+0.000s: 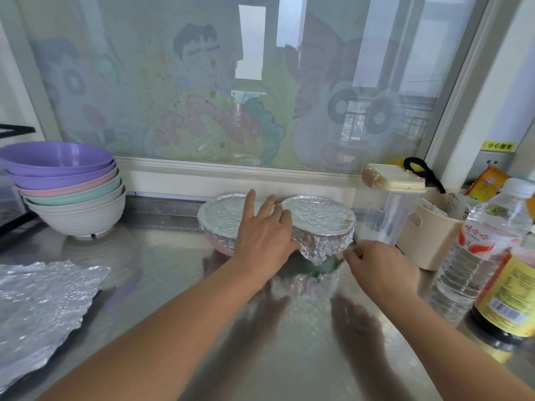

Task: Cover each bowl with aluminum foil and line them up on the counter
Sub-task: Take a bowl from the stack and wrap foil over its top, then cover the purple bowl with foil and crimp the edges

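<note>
Two foil-covered bowls stand side by side at the back of the steel counter (260, 328): a pink bowl (220, 215) on the left and a green bowl (321, 218) on the right, their rims touching. My left hand (263, 230) lies between them, its fingers curled against the green bowl's left foil edge. My right hand (379, 264) pinches the foil skirt at that bowl's front right. A stack of several uncovered bowls (69, 189), purple on top, sits at the far left. A loose sheet of foil (40, 302) lies at the front left.
On the right stand a clear dispenser with a beige lid (390, 204), a beige holder (425, 235), a water bottle (480, 250) and a dark sauce bottle (509, 293). A frosted window with cartoon pictures (225, 82) runs behind the counter.
</note>
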The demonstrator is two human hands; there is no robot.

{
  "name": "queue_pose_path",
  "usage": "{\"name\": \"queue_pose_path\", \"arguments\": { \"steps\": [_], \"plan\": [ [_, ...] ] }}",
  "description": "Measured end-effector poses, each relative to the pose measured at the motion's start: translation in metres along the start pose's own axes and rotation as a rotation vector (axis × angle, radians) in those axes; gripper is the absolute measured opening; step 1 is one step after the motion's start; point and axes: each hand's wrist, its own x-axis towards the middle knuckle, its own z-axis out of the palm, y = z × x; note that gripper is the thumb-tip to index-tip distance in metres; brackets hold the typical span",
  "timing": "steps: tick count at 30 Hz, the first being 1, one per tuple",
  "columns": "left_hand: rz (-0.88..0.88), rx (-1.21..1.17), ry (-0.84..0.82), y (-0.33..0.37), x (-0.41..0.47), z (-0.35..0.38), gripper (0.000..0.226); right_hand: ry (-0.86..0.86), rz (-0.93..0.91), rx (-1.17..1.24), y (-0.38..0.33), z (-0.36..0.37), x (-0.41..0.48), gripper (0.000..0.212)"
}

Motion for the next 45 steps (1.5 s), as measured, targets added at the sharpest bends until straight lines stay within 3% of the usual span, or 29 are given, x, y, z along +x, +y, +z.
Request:
{"name": "queue_pose_path", "arguments": {
  "steps": [4, 8, 16, 22, 26, 32, 39, 45],
  "plan": [
    [-0.025, -0.247, -0.008, -0.023, -0.023, -0.023, 0.053, -0.004, -0.101, 0.078, -0.041, -0.016, -0.028, 0.027],
    [-0.239, -0.527, -0.010, -0.064, -0.058, -0.050, 0.044, -0.090, -0.173, 0.254, -0.097, -0.023, -0.044, 0.024],
    [-0.536, -0.563, -0.019, -0.169, -0.127, -0.093, 0.039, -0.149, -0.293, 0.447, -0.190, -0.031, -0.057, 0.043],
    [-0.777, -0.620, 0.051, -0.253, -0.152, -0.101, 0.036, -0.174, -0.488, 0.467, -0.295, -0.019, -0.045, 0.041],
    [-0.832, -0.607, 0.078, -0.307, -0.151, -0.098, 0.044, -0.172, -0.605, 0.512, -0.374, -0.010, -0.029, 0.047],
    [-0.809, -0.630, 0.030, -0.362, -0.127, -0.091, 0.073, -0.261, -0.618, 0.596, -0.439, 0.006, -0.004, 0.052],
    [-0.786, -0.607, -0.095, -0.379, -0.119, -0.081, 0.070, -0.226, -0.594, 0.584, -0.459, 0.019, 0.001, 0.024],
    [-0.848, -0.851, -0.025, -0.372, -0.120, -0.092, 0.067, -0.145, -0.587, 0.684, -0.463, 0.007, -0.005, 0.011]
  ]
}}
